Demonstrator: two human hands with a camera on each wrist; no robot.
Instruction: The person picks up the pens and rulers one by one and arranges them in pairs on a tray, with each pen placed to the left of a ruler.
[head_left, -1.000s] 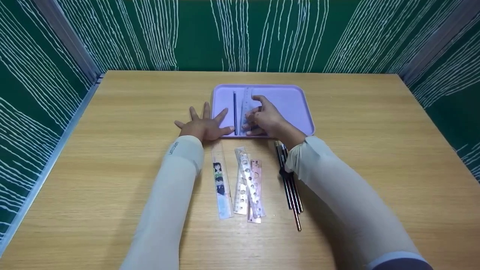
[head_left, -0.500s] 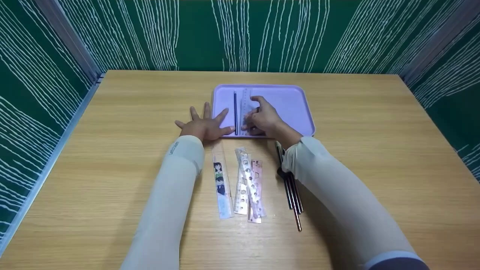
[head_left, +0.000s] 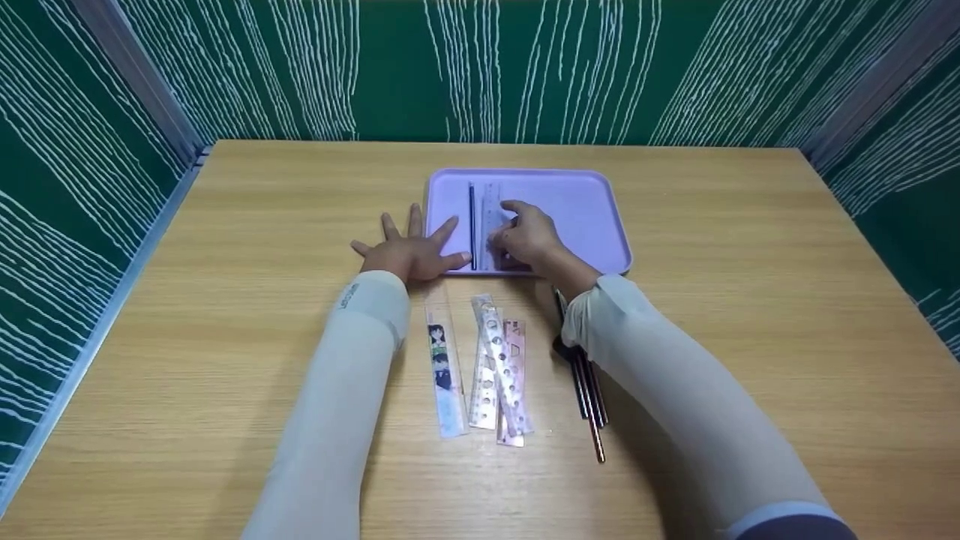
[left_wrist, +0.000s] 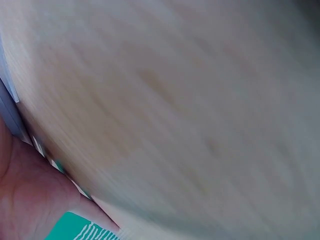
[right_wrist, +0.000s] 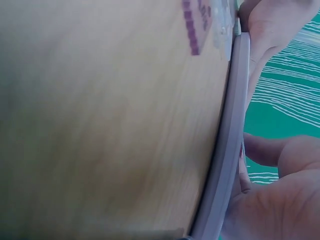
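In the head view, my left hand (head_left: 409, 255) lies palm down with fingers spread, across the left front corner of a purple tray (head_left: 577, 217). Its thumb tip is close to a dark pencil (head_left: 472, 225) lying lengthwise in the tray. Right of that pencil is a clear ruler (head_left: 491, 206), also lengthwise. My right hand (head_left: 529, 236) reaches over the tray's front rim and holds the ruler near its front end, with fingers curled at its edge. The fingertips are partly hidden. The right wrist view shows the thumb (right_wrist: 262, 150) beside the tray rim (right_wrist: 230, 125).
In front of the tray lie a clear ruler with cartoon figures (head_left: 442, 367) and an overlapping pile of stencil rulers (head_left: 499, 375). A bundle of dark pencils (head_left: 589, 397) lies partly under the right forearm. Green patterned walls (head_left: 405, 75) border the wooden table (head_left: 712, 202).
The ruler in the tray has shifted slightly left and towards me. My right hand's fingers have drawn in more closely. The left hand stays in place.
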